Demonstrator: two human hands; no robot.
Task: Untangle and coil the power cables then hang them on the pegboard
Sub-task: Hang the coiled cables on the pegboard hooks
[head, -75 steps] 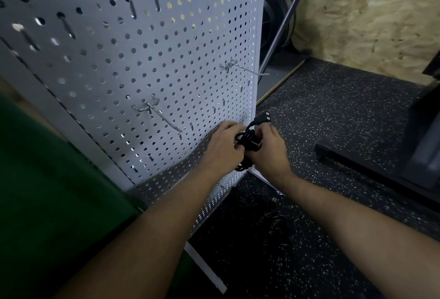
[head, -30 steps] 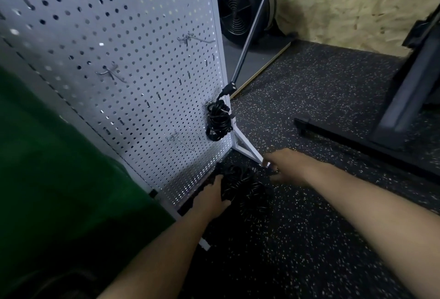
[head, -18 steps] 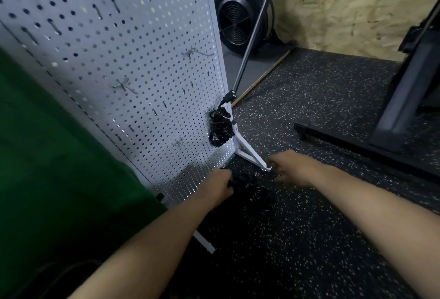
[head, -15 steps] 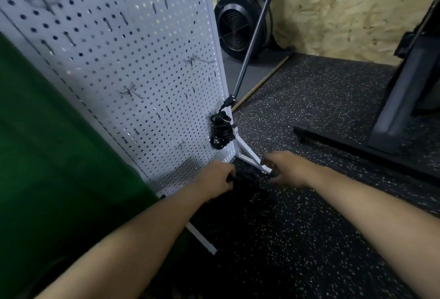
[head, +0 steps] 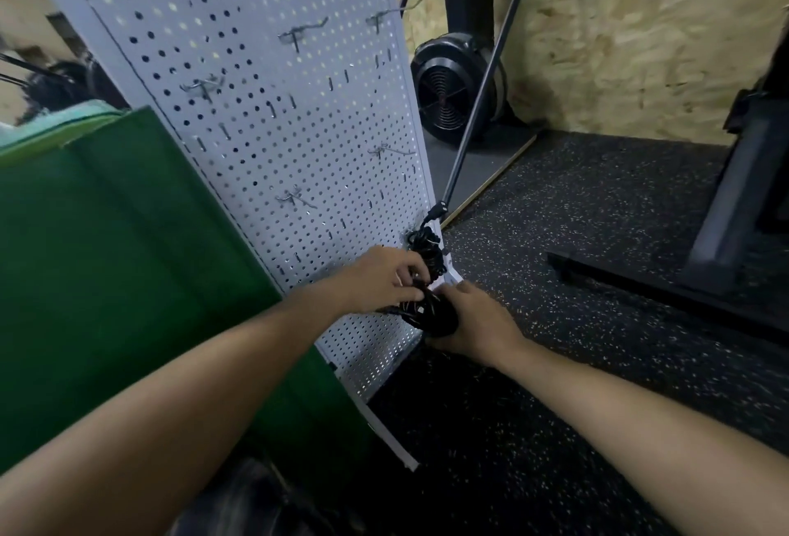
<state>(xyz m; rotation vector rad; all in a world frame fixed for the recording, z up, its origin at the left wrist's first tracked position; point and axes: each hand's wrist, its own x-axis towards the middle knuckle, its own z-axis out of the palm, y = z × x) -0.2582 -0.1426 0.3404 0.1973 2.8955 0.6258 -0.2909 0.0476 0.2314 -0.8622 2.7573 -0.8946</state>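
A white pegboard (head: 273, 117) stands upright on the speckled floor, with several bare metal hooks. One coiled black cable (head: 427, 247) hangs on a hook near the board's lower right edge. Just below it, both hands hold a second bundle of black cable (head: 431, 313) lifted off the floor. My right hand (head: 474, 317) grips the bundle from the right and below. My left hand (head: 388, 275) pinches strands at its top left. Most of the bundle is hidden between the hands.
A green panel (head: 106, 262) stands to the left of the pegboard. A black fan (head: 452, 87) and a slanted black pole (head: 482, 78) stand behind the board. A black machine base (head: 666, 279) lies on the floor at right. The wall is chipboard.
Both hands reached down to the cable pile on the floor, took hold of it and raised it in front of the pegboard's lower edge. Earlier a coil was hung on the lower hook.
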